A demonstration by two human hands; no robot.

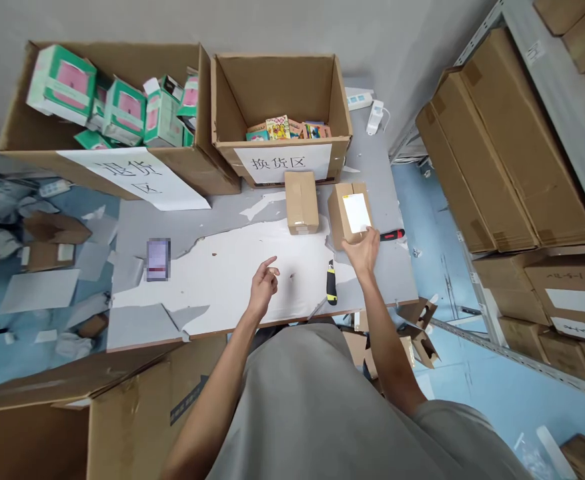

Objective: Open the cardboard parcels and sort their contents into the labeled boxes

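My right hand [364, 252] is on the near end of a small cardboard box [341, 212], its thumb and fingers spread across the sides. A white label [357, 212] covers part of that box's top. To its left stands a second small cardboard box [301, 200], taped and apart from my hands. My left hand [264, 287] hovers over the worn tabletop with its index finger stretched out and the other fingers loosely bent, holding nothing. Between my hands lies a black and yellow box cutter [331, 283]. A red and black cutter [392, 235] rests just right of the labelled box.
Two large open cartons stand along the back: one [182, 163] with green and pink boxes, another [345, 150] with small colourful packs. A phone [158, 260] lies on the table's left. Shelving [502, 347] with cartons is at right; a big open carton [137, 393] is at front left.
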